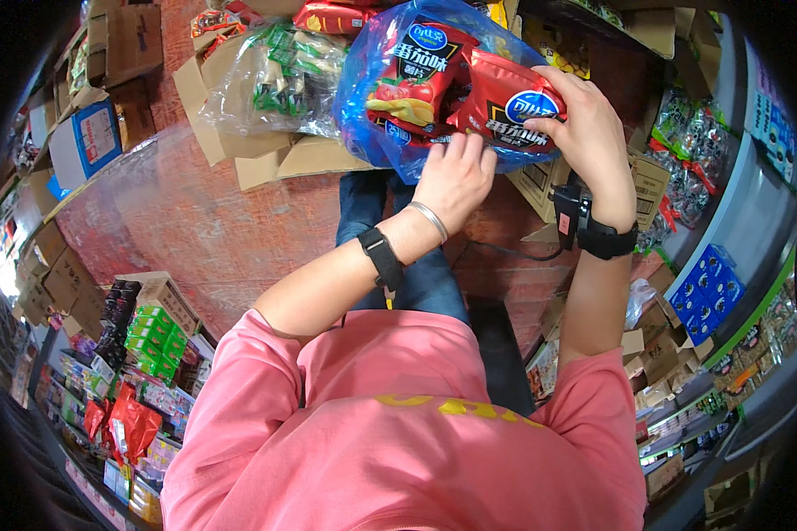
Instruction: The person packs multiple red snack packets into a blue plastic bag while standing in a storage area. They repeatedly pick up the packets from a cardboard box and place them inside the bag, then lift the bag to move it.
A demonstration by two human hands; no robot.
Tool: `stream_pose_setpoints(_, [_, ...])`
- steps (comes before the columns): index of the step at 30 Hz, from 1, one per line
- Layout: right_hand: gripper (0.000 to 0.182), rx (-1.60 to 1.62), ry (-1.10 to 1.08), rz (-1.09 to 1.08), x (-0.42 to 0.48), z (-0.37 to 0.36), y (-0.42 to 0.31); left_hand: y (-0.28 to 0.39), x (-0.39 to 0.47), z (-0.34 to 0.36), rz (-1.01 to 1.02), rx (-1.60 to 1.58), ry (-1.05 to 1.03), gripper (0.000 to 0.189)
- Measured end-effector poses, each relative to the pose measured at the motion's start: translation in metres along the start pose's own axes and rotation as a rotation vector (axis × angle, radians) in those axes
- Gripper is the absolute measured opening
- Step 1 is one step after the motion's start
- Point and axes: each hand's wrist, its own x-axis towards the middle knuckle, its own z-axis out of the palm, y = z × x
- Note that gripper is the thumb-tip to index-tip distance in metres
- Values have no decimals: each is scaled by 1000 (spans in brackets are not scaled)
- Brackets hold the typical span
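Observation:
A blue plastic bag [358,119] stands open in front of me with several red packets of tomato-flavour potato chips inside. My right hand [584,119] grips the upper edge of one red chip packet [491,79] at the bag's right side, thumb on its front. At the bag's near rim is my left hand [457,176], its fingers bent over the film and the lower packets; whether they pinch anything is hidden. Another red chip packet [415,73] lies to the left within the bag.
Left of the bag, a clear plastic bag of green-and-white packets [292,73] lies over an open cardboard box [259,152]. A carton [538,186] is at the right, near shelves of packaged goods. A black cable [518,252] runs from my right wrist device.

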Motion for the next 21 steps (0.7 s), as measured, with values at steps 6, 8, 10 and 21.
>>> stream_pose_setpoints(6, [58, 288, -159, 76, 17, 31, 35, -8, 7, 13, -207, 134, -137, 9])
stream_pose_setpoints(8, [59, 340, -181, 90, 24, 50, 47, -7, 6, 12, -100, 74, -250, 7])
stream_pose_setpoints(10, [60, 306, -194, 106, 28, 65, 58, -1, 5, 9, -19, 6, -236, 7])
stream_pose_setpoints(21, [55, -131, 501, 173, 8, 76, 59, -2, 10, -1, 144, -111, -247, 24])
